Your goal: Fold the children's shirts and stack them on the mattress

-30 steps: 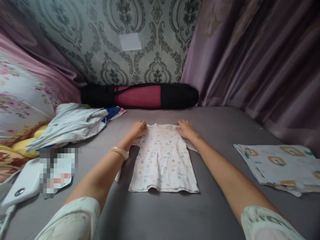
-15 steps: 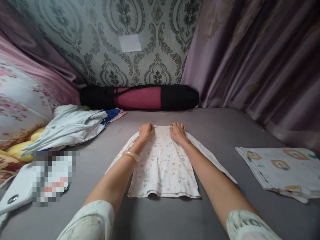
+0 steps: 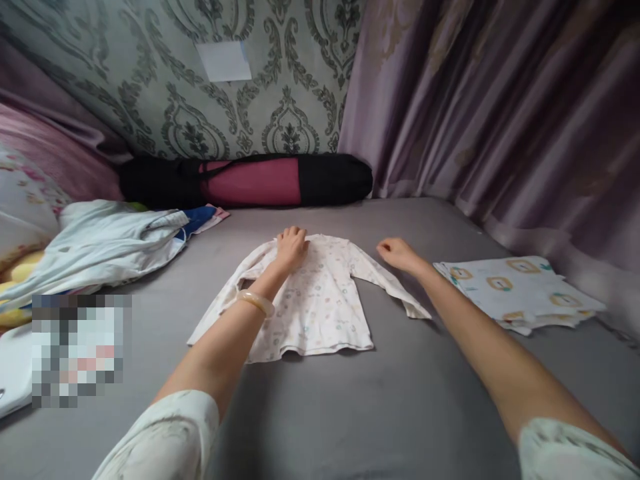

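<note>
A small white long-sleeved shirt (image 3: 320, 293) with a fine coloured print lies spread on the grey sheet, its collar towards the wall. My left hand (image 3: 291, 248), below a pale bangle, rests on the shirt's left shoulder with fingers laid over the cloth. Part of the left sleeve is hidden under my forearm. My right hand (image 3: 399, 254) is off the garment, to the right of its right shoulder and above the right sleeve. Its fingers are curled together with nothing visible in them.
A folded white patterned cloth (image 3: 520, 293) lies at the right. Crumpled pale clothes (image 3: 110, 243) are heaped at the left, behind a white device (image 3: 17, 363) and a blurred-out patch. A long black and red bag (image 3: 250, 181) lies along the wall; curtains (image 3: 450, 100) hang at the right.
My right hand has left the shirt's right shoulder and moved to the right. The right sleeve now lies spread outward. My left hand stays at the left shoulder. The view has shifted right.
</note>
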Action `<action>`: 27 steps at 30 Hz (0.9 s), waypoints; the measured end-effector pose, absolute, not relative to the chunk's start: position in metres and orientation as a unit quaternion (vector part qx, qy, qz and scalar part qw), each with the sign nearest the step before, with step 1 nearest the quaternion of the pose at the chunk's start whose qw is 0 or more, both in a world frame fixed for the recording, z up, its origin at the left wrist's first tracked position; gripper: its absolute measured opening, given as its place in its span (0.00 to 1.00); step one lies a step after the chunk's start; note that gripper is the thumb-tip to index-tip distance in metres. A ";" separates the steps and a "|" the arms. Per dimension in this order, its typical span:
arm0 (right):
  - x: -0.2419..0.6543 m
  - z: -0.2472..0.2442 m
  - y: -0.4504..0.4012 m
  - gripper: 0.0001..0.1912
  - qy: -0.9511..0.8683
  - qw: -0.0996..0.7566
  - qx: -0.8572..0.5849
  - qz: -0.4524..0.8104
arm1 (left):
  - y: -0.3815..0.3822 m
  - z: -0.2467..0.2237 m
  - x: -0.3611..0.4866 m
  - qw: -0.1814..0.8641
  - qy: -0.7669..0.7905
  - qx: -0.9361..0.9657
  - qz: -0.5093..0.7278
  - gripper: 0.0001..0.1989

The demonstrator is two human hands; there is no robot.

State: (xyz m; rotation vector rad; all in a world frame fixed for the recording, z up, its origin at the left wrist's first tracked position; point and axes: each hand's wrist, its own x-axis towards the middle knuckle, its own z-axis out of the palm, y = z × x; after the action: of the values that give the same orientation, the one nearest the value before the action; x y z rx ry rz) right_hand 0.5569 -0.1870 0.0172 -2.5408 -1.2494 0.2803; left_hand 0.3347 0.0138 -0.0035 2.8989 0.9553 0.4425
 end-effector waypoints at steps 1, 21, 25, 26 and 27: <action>0.562 0.018 -0.207 0.13 -0.420 0.126 -0.889 0.127 | 0.008 -0.005 0.341 0.042 0.288 0.946 0.145 0.15; 0.549 0.012 -0.255 0.05 -0.307 0.278 -0.893 0.177 | -0.039 -0.049 0.399 0.154 0.181 0.948 0.213 0.17; 0.566 0.017 -0.260 0.12 -0.291 0.330 -0.852 0.284 | -0.043 -0.043 0.398 0.168 0.201 0.947 0.186 0.18; 0.570 0.019 -0.262 0.14 -0.292 0.338 -0.836 0.319 | -0.044 -0.042 0.398 0.170 0.205 0.946 0.183 0.19; 0.574 0.021 -0.264 0.15 -0.295 0.344 -0.821 0.347 | -0.044 -0.041 0.398 0.172 0.208 0.946 0.181 0.19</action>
State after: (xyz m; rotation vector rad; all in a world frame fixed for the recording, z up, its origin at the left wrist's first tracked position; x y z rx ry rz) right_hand 0.5743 -0.2638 0.0213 -2.1328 -0.7660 0.9019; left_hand 0.3981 -0.0440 -0.0408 2.6849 0.5914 0.5129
